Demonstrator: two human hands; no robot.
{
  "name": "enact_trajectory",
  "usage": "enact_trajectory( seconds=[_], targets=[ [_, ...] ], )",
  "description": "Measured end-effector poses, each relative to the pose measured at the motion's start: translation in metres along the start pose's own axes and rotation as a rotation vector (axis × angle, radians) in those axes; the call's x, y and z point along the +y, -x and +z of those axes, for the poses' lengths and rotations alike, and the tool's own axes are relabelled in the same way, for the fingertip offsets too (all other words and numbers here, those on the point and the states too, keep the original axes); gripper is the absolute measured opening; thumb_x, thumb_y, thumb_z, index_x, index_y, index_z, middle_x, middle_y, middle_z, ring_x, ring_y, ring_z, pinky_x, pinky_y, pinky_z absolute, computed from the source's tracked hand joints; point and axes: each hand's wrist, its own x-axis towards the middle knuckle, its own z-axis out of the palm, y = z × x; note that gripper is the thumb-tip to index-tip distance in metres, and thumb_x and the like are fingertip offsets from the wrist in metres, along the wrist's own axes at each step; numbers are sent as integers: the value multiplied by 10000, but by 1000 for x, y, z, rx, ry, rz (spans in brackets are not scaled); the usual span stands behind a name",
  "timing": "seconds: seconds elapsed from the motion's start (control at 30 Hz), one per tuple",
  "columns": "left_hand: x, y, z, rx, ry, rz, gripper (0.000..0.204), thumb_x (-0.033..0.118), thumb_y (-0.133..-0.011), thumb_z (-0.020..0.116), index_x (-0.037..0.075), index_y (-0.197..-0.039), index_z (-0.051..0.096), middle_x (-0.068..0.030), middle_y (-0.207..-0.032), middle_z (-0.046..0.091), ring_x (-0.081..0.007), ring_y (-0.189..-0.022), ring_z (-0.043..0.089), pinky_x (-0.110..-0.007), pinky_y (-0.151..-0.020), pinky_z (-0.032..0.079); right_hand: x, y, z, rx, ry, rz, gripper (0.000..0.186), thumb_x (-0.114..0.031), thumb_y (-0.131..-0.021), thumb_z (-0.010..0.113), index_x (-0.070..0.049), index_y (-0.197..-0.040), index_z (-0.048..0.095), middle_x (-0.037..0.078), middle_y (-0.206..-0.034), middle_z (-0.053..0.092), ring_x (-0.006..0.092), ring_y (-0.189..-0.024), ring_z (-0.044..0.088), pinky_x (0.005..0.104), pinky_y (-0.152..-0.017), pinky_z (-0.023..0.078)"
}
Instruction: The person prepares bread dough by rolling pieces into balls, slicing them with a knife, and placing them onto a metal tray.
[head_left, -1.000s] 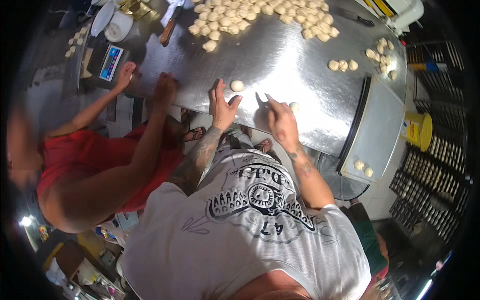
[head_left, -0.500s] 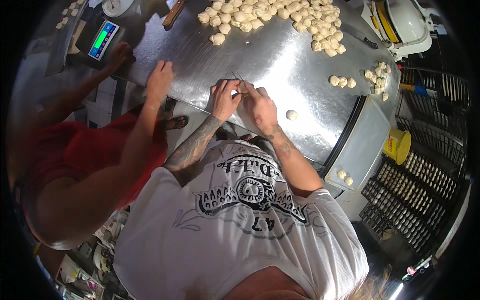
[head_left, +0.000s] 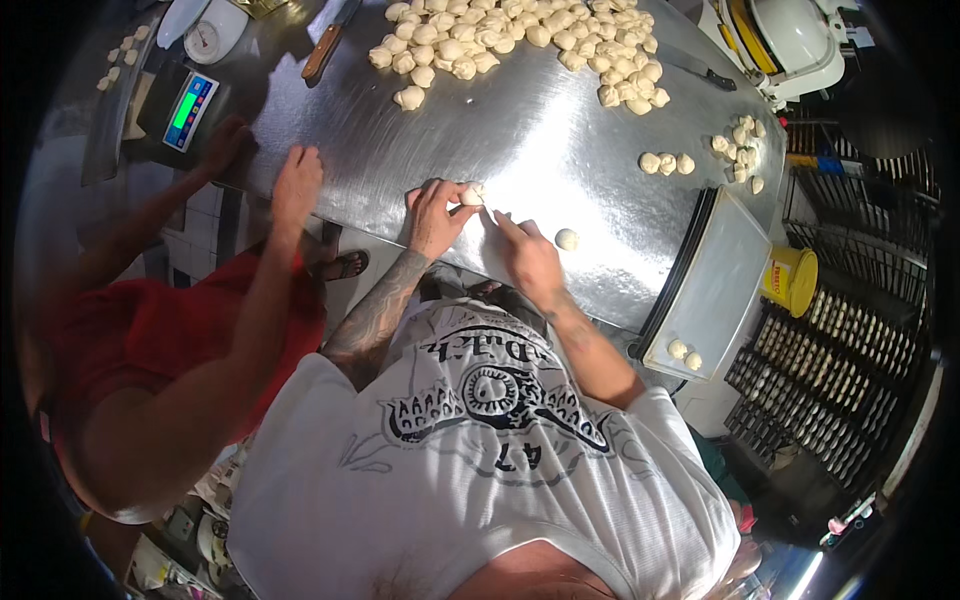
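My left hand (head_left: 436, 218) pinches a small pale dough ball (head_left: 473, 194) between thumb and fingertips, just above the metal table near its front edge. To the right of it, my right hand (head_left: 533, 260) is closed on a thin, slender tool (head_left: 490, 211) that points toward the dough ball; its kind is too small to make out. Another smooth dough ball (head_left: 567, 239) sits on the table to the right of my right hand. A large heap of dough pieces (head_left: 520, 35) lies at the far side.
A co-worker's hand (head_left: 297, 185) rests at the table edge on my left, near a digital scale (head_left: 190, 112). A wooden-handled knife (head_left: 322, 52) lies beyond. At right are a tray (head_left: 705, 300) with two dough balls, a yellow bucket (head_left: 790, 280), and racks (head_left: 830, 390) of dough pieces.
My hands have drawn apart a little; my right hand has moved back from the dough ball, which now shows more fully in my left fingers. The whole view has shifted slightly.
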Motion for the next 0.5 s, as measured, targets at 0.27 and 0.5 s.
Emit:
enact_trajectory(
  seconds=[0.27, 0.5],
  targets=[
    [-5, 3, -2, -12, -115, 129, 783, 365, -795, 955, 128, -1469, 636, -91, -1347, 639, -265, -1290, 592, -460, -1121, 359, 161, 61, -30, 567, 52, 263, 550, -1, -920, 626, -89, -1461, 671, 246, -1281, 658, 416, -1169, 659, 488, -1011, 554],
    [11, 8, 39, 127, 242, 137, 431, 157, -924, 870, 36, -1294, 686, -127, -1261, 667, -242, -1128, 659, -385, -959, 527, 164, 22, 23, 661, -7, -121, 496, -212, -852, 781, -49, -1317, 714, 247, -1319, 679, 476, -1330, 561, 548, -1101, 478]
  ],
)
